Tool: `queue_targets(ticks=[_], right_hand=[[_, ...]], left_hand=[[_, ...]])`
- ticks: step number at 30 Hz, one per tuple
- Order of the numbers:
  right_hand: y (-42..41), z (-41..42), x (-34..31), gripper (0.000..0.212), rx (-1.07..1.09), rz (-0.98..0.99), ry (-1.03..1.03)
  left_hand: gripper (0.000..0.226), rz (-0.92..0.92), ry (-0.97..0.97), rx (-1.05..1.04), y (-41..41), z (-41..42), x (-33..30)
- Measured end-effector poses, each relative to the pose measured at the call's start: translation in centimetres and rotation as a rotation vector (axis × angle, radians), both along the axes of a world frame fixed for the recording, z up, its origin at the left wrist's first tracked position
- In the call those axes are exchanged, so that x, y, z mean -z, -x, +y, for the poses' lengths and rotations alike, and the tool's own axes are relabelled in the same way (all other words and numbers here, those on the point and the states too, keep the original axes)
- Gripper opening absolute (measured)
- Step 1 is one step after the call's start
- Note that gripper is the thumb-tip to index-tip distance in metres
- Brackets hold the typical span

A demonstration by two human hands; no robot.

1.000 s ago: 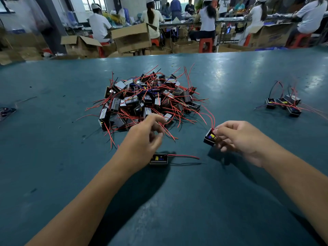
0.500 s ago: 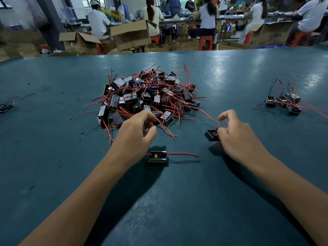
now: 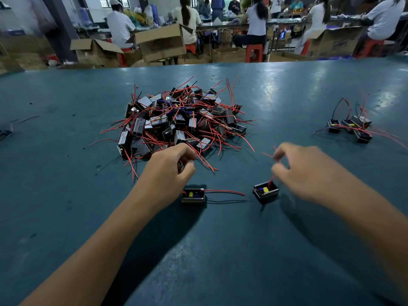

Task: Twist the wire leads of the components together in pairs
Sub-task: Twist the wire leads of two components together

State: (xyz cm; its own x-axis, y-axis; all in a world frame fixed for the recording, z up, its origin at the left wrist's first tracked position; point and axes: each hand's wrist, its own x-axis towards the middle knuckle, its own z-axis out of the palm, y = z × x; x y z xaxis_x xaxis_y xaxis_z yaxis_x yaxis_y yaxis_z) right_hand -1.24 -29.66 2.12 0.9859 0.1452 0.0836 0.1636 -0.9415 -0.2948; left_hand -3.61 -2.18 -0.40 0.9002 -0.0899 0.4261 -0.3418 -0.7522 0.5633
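Head view: right hand (image 3: 309,173) pinches the red lead (image 3: 271,180) of a small black component (image 3: 265,192), thumb and forefinger closed on the wire. That component sits tilted on the teal table (image 3: 66,195), just below the fingers; whether it rests on the surface or hangs from the wire, can't tell. Hand is motion-blurred.

Left hand (image 3: 167,173) has its fingers curled at the near edge of the pile of components (image 3: 183,120); can't tell if it holds anything. Just below it a second component (image 3: 193,195) lies flat, red and black leads running right toward the tilted one, tips near but apart.

Finished cluster (image 3: 351,128) sits well right, near the table's right side. Open surface shows near-side between the forearms, and left of the pile. Far table edge runs behind the pile; cardboard boxes (image 3: 161,43) and seated workers (image 3: 120,25) beyond it.
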Motion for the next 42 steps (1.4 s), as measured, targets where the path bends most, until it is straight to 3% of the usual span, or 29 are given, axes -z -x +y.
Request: queue_targets(ticks=[2, 4, 8, 11, 15, 18, 21, 24, 42], right_hand=[[-0.3, -1.2, -1.2, 0.015, -0.152, -0.119, -0.151], [-0.4, -2.0, -1.9, 0.025, -0.361, -0.130, -0.178], [-1.2, -2.2, -0.4, 0.037, -0.612, 0.057, 0.099], [-1.6, -1.8, 0.8, 0.032, -0.585, -0.003, 0.315], [-1.1, -0.9, 0.4, 0.024, -0.544, -0.172, 0.208], [0.3, 0.4, 0.2, 0.026, -0.566, -0.311, 0.188], [1.3, 1.6, 0.5, 0.027, -0.589, -0.366, 0.191], [1.5, 2.0, 0.7, 0.029, -0.588, -0.404, 0.194], [1.0, 1.8, 1.5, 0.029, -0.617, -0.299, 0.131]], left_hand=[[0.010, -0.015, -0.019, 0.016, 0.0, -0.2, 0.0], [0.011, -0.021, -0.037, 0.035, 0.1, -0.4, -0.1], [0.009, -0.007, -0.066, 0.076, 0.2, -0.6, -0.1], [0.008, 0.002, -0.070, 0.094, 0.3, -0.7, 0.0], [0.006, -0.002, -0.062, 0.118, 0.4, -0.9, 0.0], [0.011, 0.045, 0.019, 0.261, 0.9, -1.7, 0.0], [0.021, 0.119, 0.088, 0.353, 1.1, -2.5, 0.4], [0.015, 0.087, 0.083, 0.353, 1.0, -2.6, 0.5], [0.009, 0.071, 0.055, 0.402, 0.7, -1.8, 0.4]])
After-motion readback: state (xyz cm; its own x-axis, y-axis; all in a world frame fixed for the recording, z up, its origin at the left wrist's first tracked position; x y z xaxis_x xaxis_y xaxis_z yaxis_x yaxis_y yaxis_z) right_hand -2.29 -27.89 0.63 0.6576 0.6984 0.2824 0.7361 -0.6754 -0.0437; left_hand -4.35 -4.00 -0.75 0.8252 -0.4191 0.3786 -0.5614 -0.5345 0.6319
